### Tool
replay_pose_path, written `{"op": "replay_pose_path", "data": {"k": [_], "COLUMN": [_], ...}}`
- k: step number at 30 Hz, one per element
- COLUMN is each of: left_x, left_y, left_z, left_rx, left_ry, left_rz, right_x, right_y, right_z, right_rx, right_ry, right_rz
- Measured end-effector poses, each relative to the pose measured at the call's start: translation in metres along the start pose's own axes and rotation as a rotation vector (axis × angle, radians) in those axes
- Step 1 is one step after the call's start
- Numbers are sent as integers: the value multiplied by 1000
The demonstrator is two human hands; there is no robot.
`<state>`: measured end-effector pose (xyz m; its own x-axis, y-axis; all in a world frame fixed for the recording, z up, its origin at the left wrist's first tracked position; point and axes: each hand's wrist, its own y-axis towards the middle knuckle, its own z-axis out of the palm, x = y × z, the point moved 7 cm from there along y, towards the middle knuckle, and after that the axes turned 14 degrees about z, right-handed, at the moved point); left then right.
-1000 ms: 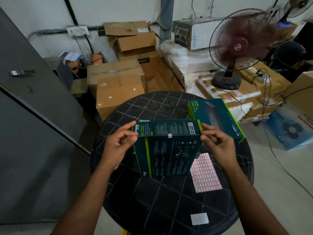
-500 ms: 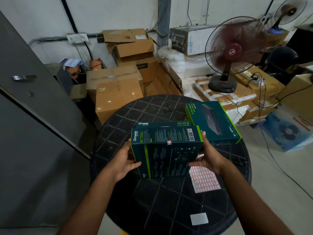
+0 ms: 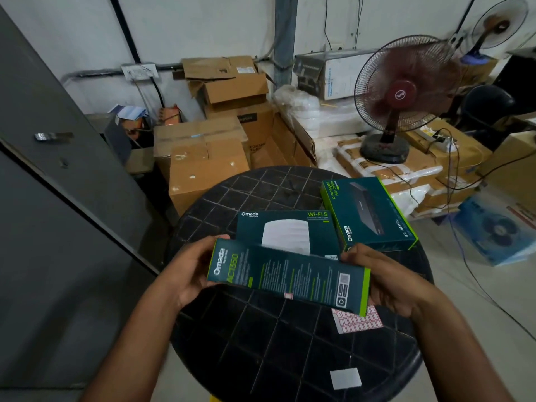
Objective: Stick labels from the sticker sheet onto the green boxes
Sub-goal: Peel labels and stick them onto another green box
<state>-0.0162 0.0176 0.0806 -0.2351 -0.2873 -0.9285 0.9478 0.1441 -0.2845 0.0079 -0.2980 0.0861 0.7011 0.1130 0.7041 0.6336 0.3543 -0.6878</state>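
I hold a dark green Omada box (image 3: 290, 271) above the round black table (image 3: 261, 343), tipped so its narrow side faces me and its front points away. A small label sits on that side near the lower edge. My left hand (image 3: 191, 271) grips the box's left end and my right hand (image 3: 385, 280) grips its right end. The sticker sheet (image 3: 356, 322), white with red-framed labels, lies on the table under the box's right end, partly hidden. A second green box (image 3: 368, 213) lies flat at the table's far right.
A small white paper square (image 3: 345, 378) lies near the table's front edge. Cardboard cartons (image 3: 208, 158) stand stacked behind the table. A standing fan (image 3: 403, 94) and cables are at the right, and a grey door (image 3: 58, 169) at the left.
The box has been tipped away from me: its back panel faced me before, now its narrow side does and the front face shows beyond. Both hands stayed on its ends.
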Motion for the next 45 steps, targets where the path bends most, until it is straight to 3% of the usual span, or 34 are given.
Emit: {"op": "replay_pose_path", "data": {"k": [3, 6, 8, 15, 20, 24, 27, 30, 36, 45], "left_x": [-3, 5, 15, 20, 22, 21, 20, 20, 35, 83], "left_y": [-2, -4, -5, 4, 0, 5, 7, 18, 52, 146], "left_z": [-1, 6, 13, 17, 7, -5, -5, 4, 45, 191], "left_rx": [67, 231, 294, 262, 268, 247, 250, 296, 389, 421], "left_ry": [31, 82, 114, 386, 598, 633, 657, 741, 766, 785], "left_rz": [64, 59, 55, 320, 526, 598, 648, 631, 607, 421], "right_x": [-6, -11, -7, -3, 9, -1, -3, -2, 2, 34], "right_y": [0, 9, 10, 20, 17, 29, 38, 41, 39, 79], "right_z": [9, 12, 14, 25, 27, 31, 31, 23, -18, -185], "right_rx": [42, 118, 128, -57, -135, -83, -216, -353, -458, -478], "right_ry": [70, 245, 184, -241, -275, -231, -350, -443, -453, -391], "right_rz": [-69, -126, -179, -353, -436, -313, -338, -388, -399, -360]}}
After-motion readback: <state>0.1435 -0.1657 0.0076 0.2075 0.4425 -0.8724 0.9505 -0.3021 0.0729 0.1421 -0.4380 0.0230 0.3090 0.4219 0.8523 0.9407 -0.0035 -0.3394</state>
